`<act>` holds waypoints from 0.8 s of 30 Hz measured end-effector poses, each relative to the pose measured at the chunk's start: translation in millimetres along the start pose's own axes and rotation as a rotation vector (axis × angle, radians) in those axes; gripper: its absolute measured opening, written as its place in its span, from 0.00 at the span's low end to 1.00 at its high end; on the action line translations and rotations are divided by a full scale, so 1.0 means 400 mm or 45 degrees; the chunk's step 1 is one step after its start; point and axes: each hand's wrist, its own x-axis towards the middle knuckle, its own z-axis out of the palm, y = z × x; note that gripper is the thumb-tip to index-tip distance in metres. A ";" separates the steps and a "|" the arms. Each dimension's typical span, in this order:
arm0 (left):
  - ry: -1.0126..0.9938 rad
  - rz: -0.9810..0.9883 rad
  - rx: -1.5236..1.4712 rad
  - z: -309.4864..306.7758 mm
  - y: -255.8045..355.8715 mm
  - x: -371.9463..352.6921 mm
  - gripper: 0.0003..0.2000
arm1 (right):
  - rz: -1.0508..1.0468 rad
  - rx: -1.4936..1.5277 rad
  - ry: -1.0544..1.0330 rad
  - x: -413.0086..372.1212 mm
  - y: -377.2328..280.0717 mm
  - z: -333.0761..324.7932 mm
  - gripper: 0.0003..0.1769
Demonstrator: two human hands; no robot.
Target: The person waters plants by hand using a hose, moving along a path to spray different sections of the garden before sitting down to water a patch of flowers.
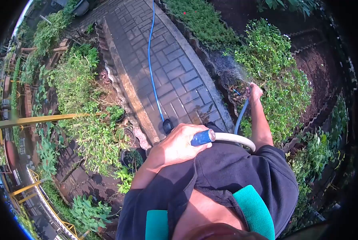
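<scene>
My right hand (255,93) is closed around the end of a blue-grey hose (241,116), held out over the bed on the right. Water (237,72) sprays from that end, up and to the left, onto dark soil. In front of my chest, my left hand (183,141) is closed on a blue hose fitting (203,137). A cream hose (237,138) leaves the fitting and curves right, passing out of sight near my right forearm. Whether the cream and blue-grey lengths join is hidden.
A thin blue hose (151,64) runs along the brick path (171,60) to my shoe (167,126). Leafy bushes (267,56) stand close on the right and more plants (77,88) on the left. Wavy tile edging (117,82) borders the path. A yellow bar (47,119) crosses at left.
</scene>
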 end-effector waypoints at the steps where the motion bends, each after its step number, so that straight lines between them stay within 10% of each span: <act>1: 0.028 -0.050 0.010 -0.036 -0.017 -0.026 0.13 | 0.032 -0.011 0.051 -0.007 0.013 0.015 0.08; 8: 0.397 -0.185 -0.309 -0.256 -0.113 -0.205 0.11 | -0.071 -0.046 0.272 -0.138 0.124 0.171 0.07; 24: 0.261 -0.165 -0.073 -0.511 -0.219 -0.354 0.13 | -0.030 -0.001 0.583 -0.304 0.167 0.287 0.08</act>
